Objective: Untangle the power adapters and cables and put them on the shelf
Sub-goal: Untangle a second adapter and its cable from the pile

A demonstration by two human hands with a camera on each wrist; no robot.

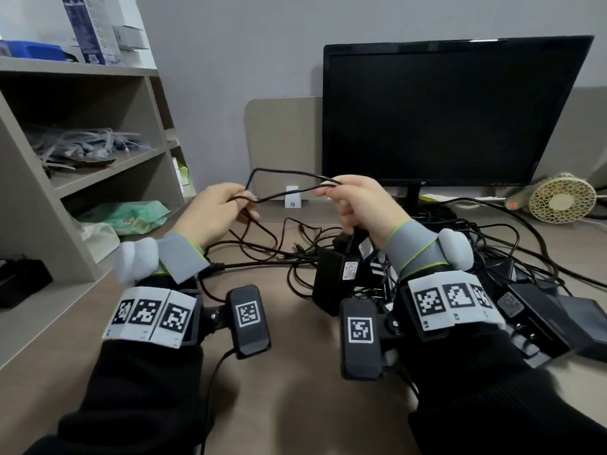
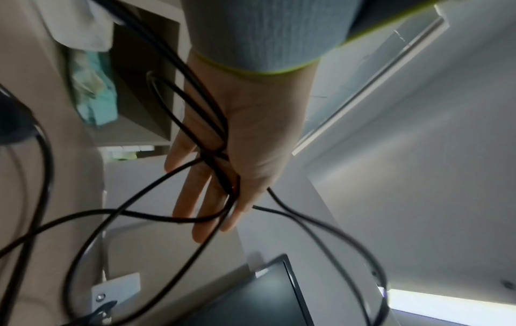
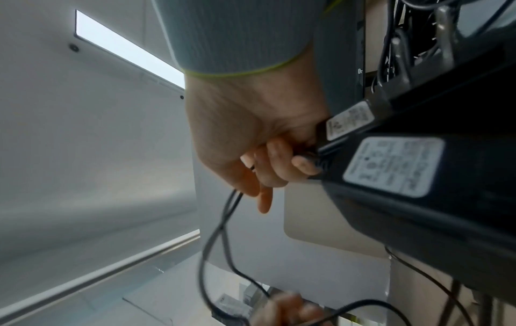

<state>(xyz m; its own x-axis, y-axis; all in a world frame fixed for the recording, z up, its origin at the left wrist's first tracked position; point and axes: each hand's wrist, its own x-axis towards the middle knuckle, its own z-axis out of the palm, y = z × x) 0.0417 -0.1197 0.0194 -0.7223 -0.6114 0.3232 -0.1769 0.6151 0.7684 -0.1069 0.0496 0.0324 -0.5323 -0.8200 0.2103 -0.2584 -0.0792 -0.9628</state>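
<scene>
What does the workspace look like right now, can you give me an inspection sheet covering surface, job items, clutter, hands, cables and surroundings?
Surface: light wood desk, bare at the near middle.
Job's things: black power adapters heaped in a tangle at right; shelf at left.
Clutter: small fan, green packet on the lowest shelf level.
Grippers: left hand and right hand each pinch the same thin black cable, raised above the desk.
Cables: many black leads looped across the desk, still knotted.
Surroundings: dark monitor, grey wall.
</scene>
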